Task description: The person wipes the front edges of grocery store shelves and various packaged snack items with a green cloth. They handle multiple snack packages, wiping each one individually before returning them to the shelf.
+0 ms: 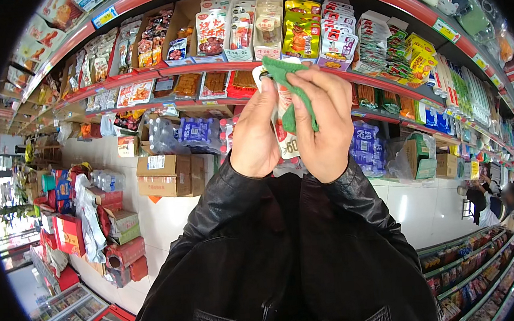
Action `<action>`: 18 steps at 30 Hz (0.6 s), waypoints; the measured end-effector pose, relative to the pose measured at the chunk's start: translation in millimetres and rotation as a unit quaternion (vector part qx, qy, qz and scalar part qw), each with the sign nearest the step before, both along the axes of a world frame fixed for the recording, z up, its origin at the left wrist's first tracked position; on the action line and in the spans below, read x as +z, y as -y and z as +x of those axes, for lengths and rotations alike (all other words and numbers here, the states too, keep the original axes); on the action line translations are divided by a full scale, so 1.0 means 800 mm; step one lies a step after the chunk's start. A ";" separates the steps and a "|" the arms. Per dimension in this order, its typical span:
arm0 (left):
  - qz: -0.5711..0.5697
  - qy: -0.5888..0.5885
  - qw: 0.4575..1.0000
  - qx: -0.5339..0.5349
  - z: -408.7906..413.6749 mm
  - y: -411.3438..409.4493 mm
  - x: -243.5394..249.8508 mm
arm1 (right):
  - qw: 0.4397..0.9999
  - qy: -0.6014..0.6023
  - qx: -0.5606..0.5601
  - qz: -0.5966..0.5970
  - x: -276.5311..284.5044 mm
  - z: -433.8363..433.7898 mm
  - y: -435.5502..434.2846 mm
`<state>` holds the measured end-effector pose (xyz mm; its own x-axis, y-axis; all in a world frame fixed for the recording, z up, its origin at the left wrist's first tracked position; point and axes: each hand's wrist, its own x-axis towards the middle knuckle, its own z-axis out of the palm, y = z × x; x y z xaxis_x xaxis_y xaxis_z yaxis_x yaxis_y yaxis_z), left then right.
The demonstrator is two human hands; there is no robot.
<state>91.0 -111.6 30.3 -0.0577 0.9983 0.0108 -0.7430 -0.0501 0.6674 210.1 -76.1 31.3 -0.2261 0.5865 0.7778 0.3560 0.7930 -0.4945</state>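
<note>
My left hand (257,133) grips the left edge of a white and red snack packet (286,138), its thumb on the front near the top. A green cloth (295,96) lies folded against the packet's face, pinched in the fingers of my right hand (326,119). Both hands are held up in front of the shelves, a little below the red shelf edge (173,71). Behind them stand open boxes of snack packets, among them a white box (240,28) and yellow packets (303,30). The fingers and cloth hide part of the packet.
Lower shelves hold flat snack packs (187,85). Beneath them are shrink-wrapped purple bottles (198,131) and cardboard boxes (164,177) on the tiled floor. Red boxes (126,252) and bags are stacked to the left. A person (491,201) is at the far right, beyond another shelf rack (469,266).
</note>
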 end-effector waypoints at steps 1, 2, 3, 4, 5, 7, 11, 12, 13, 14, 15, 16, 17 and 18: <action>0.004 0.021 1.000 0.000 0.000 -0.001 0.003 | 1.000 0.014 0.014 -0.009 -0.001 0.002 0.003; 0.016 0.033 0.999 0.005 -0.002 -0.003 0.004 | 0.999 0.028 0.027 -0.018 -0.002 0.007 0.009; 0.027 0.045 0.999 0.011 -0.005 -0.006 0.005 | 0.998 0.042 0.042 -0.026 -0.003 0.012 0.015; 0.039 0.057 0.997 0.018 -0.009 -0.009 0.006 | 0.996 0.050 0.053 -0.045 -0.007 0.016 0.022; 0.066 0.060 0.996 0.020 -0.017 -0.010 0.003 | 0.995 0.054 0.062 -0.056 -0.013 0.020 0.028; 0.056 0.098 0.993 0.013 -0.026 -0.008 0.006 | 0.992 0.065 0.081 -0.076 -0.027 0.030 0.040; 0.053 0.074 0.996 0.023 -0.036 -0.012 0.016 | 0.964 0.102 0.132 -0.208 -0.070 0.060 0.055; 0.049 0.021 0.997 0.049 -0.037 -0.011 0.016 | 0.971 0.081 0.063 -0.218 -0.069 0.064 0.055; 0.042 -0.031 0.996 0.070 -0.037 -0.010 0.016 | 0.959 0.013 0.021 -0.281 -0.058 0.070 0.048; 0.036 -0.033 0.997 0.064 -0.037 -0.011 0.010 | 0.971 -0.021 -0.028 -0.236 -0.041 0.071 0.037; 0.025 -0.019 0.998 0.051 -0.034 -0.009 0.006 | 0.978 -0.056 -0.074 -0.189 -0.020 0.070 0.026; 0.014 -0.003 0.999 0.032 -0.028 -0.008 0.002 | 0.985 -0.069 -0.082 -0.137 0.000 0.063 0.021; 0.003 0.012 1.000 0.017 -0.022 -0.006 0.000 | 0.989 -0.083 -0.086 -0.084 0.016 0.051 0.016; -0.002 0.060 0.997 -0.049 -0.014 -0.005 0.001 | 0.995 -0.071 -0.053 -0.055 0.027 0.044 0.009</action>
<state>79.6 -107.7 31.2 0.0391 0.9992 0.0055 -0.8185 0.0289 0.5738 245.3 -83.7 52.9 -0.0520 0.6838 0.7279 0.3550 0.6939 -0.6265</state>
